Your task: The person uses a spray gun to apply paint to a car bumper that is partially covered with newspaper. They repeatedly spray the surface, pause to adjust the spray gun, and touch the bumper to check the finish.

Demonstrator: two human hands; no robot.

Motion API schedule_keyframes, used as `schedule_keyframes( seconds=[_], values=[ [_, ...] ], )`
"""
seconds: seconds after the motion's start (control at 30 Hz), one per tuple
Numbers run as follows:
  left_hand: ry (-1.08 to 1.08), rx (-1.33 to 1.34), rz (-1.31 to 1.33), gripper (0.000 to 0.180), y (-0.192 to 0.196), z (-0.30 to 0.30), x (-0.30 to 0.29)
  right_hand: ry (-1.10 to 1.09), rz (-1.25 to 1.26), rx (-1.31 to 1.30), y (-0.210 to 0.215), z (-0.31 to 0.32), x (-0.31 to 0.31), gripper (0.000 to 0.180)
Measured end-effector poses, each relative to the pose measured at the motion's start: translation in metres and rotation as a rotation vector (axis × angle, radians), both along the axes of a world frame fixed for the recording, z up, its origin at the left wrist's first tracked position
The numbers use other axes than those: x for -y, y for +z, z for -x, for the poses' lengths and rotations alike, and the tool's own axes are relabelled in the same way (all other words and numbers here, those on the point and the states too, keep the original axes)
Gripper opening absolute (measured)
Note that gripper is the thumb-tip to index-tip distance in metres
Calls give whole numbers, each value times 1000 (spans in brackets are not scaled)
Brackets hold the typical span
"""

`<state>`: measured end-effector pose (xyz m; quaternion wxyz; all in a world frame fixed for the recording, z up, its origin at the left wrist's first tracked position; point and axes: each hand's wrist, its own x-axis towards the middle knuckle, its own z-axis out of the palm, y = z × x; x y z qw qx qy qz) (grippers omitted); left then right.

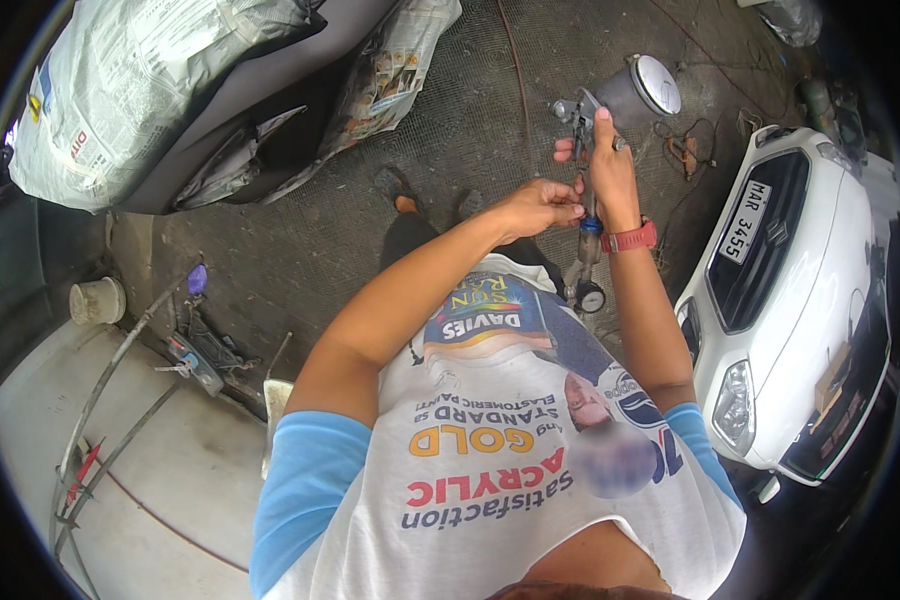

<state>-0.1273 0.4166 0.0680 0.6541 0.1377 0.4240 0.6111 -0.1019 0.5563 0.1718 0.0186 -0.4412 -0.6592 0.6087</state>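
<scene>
The right hand [606, 165] is wrapped tight around a grey metal spray gun [584, 120] with a lidded cup, while the left hand [542, 207] pinches, seemingly, its lower fitting near the white car [820, 300] on the right.

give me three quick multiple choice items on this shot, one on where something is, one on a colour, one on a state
1. Where is the white car?
A. on the person's right
B. on the person's left
C. between the person's feet

2. What colour is the wristband on the right hand?
A. green
B. red
C. black

3. What is the right hand doing?
A. hanging free
B. resting flat on the car
C. gripping the spray gun

Key:
1 A, the car fills the right side of the picture.
2 B, a red band circles the right wrist.
3 C, its fingers wrap the gun's handle, while the left hand pinches at the fitting below the handle.
</scene>
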Motion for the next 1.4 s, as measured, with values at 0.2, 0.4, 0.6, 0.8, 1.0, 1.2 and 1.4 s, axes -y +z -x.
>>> schedule_keyframes(
  seconds=[0.2, 0.4, 0.6, 0.8, 1.0, 1.2, 1.4],
  values=[
    [16, 3, 36, 25, 1, 1, 2, 70, -61, 42, -3, 2, -2, 72],
    [132, -39, 7, 22, 4, 2, 26, 159, 1, -55, 5, 19, 20, 74],
    [334, 0, 2, 19, 26, 25, 83, 520, 156, -134, 33, 71, 61, 74],
    [571, -3, -8, 23, 31, 66, 129, 654, 158, -148, 42, 140, 113, 75],
    [616, 5, 68, 18, 38, 104, 155, 626, 78, -147, 11, 182, 146, 77],
    [628, 3, 125, 18, 30, 120, 174, 648, 78, -22, 19, 207, 165, 79],
    [669, 0, 76, 23, 31, 127, 201, 674, 196, -87, 16, 221, 187, 80]
  ],
)
